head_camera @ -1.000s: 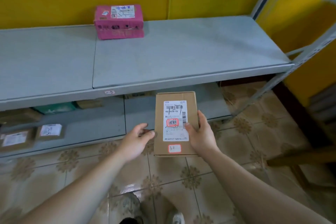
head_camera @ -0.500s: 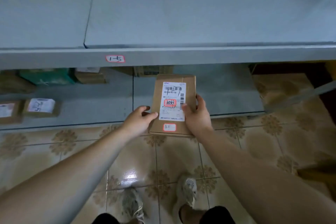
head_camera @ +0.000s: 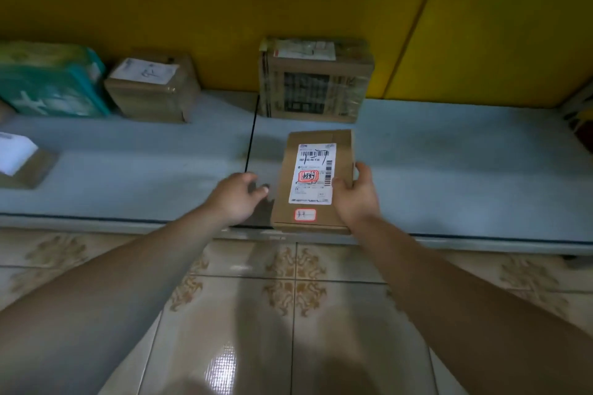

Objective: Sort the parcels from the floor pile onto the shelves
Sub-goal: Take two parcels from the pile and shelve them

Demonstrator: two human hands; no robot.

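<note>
A flat brown cardboard parcel (head_camera: 313,181) with a white shipping label and two red-edged stickers lies over the front part of the low grey shelf (head_camera: 449,170), its near end at the shelf's edge. My right hand (head_camera: 354,199) grips its right side, thumb on top by the label. My left hand (head_camera: 239,197) hovers just left of the parcel with loosely curled fingers, holding nothing and apart from the box.
Against the yellow wall stand a taped brown box (head_camera: 316,80), a smaller brown box with a handwritten label (head_camera: 154,88) and a teal package (head_camera: 48,78). A labelled parcel (head_camera: 19,159) lies at the far left. Tiled floor runs below the shelf.
The view dropped from the upper shelf to the lower one. The parcel moved down and forward onto the low shelf with my right hand; my left hand came off its left side.
</note>
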